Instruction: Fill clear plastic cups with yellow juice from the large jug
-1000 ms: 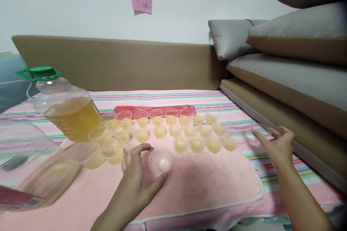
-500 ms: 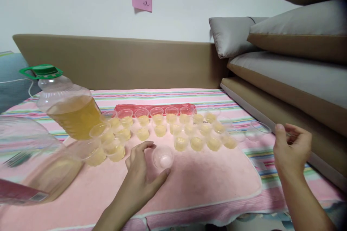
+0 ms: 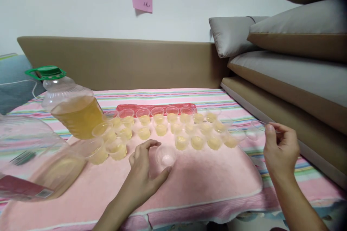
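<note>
My left hand point(image 3: 148, 169) curls its fingers and thumb around a clear plastic cup point(image 3: 166, 157) that holds no liquid and stands on the pink mat. At the right, my right hand point(image 3: 282, 148) is closed, with thumb and fingertips pinching the rim of another clear cup point(image 3: 252, 131). Beyond my left hand, several clear cups of pale yellow liquid stand in rows, among them a filled cup point(image 3: 181, 142) just right of the cup in my left hand. Another filled cup point(image 3: 117, 148) stands to the left of that hand.
A large bottle point(image 3: 77, 113) of yellow liquid with a green handled cap stands at the left. Nearer lies a big clear container point(image 3: 58, 166) with a red label. Behind the cups is a red plastic packet point(image 3: 155, 107). Stacked cushions point(image 3: 292, 68) line the right side.
My right hand has moved left and its fingertips now meet the clear cup's rim. My left hand stays around its cup. The view has shifted slightly.
</note>
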{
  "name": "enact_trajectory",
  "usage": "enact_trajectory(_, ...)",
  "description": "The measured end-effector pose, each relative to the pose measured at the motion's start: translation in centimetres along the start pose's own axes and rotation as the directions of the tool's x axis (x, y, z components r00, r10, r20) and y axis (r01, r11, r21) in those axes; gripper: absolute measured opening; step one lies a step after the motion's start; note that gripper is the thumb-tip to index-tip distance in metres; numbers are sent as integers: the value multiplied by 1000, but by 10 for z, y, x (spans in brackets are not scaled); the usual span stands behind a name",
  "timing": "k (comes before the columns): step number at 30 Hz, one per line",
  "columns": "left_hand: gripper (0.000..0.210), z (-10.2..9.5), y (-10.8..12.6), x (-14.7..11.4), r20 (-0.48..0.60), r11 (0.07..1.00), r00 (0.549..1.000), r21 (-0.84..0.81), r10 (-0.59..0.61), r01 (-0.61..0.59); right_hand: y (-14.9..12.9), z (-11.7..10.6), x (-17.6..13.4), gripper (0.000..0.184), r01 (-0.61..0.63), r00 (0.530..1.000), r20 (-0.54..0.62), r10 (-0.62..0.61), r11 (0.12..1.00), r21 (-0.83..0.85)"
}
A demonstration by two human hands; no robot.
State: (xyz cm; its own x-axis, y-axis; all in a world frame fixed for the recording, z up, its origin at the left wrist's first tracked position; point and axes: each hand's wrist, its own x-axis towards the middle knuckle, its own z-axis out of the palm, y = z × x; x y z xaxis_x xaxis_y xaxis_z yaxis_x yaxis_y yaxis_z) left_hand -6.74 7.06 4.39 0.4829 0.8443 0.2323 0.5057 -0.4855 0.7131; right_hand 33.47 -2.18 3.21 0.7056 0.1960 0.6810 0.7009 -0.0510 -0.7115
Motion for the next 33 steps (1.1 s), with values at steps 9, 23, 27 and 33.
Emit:
enact_trajectory(9, 62, -6, -2, 3, 76, 998, 996, -52, -43, 47, -7, 2, -7, 53, -11, 999, 47, 9, 999, 42)
enact_trajectory(23, 63, 8, 5, 2, 18, 996, 998, -61, -59, 60, -14, 6, -13, 48, 10, 997, 70, -18, 994, 111)
enact_trajectory(27, 69, 6, 5, 2, 29, 990, 996, -109, -84, 87, -14, 7, -13, 48, 5, 997, 73, -14, 992, 124)
enact_trajectory(33, 41, 7, -6, 7, -269, 973, 959, -182, 87, -139, -17, 5, -15, 44, 2, 998, 68, -17, 978, 211)
